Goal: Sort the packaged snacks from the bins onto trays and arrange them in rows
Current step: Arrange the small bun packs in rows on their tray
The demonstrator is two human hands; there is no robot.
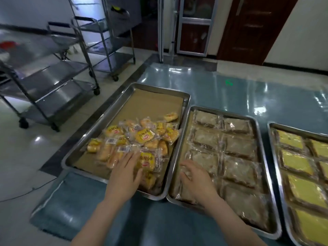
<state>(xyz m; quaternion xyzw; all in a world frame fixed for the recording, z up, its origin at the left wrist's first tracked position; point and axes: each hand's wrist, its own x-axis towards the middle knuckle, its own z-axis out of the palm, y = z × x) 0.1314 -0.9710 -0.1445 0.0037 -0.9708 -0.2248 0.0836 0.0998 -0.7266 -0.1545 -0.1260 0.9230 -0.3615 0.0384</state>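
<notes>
Steel tray holds crinkly yellow snack packets under flat left hand.

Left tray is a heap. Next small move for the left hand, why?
Probably grip one packet from the heap with the left hand and set it on the bare paper at the far end: the packets lie jumbled, that paper is free, the middle tray shows rows.

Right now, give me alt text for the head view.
Left grip rests on a loose pile of yellow snack packets in the left tray; right grip touches brown packs lying in rows in the middle tray.
</notes>
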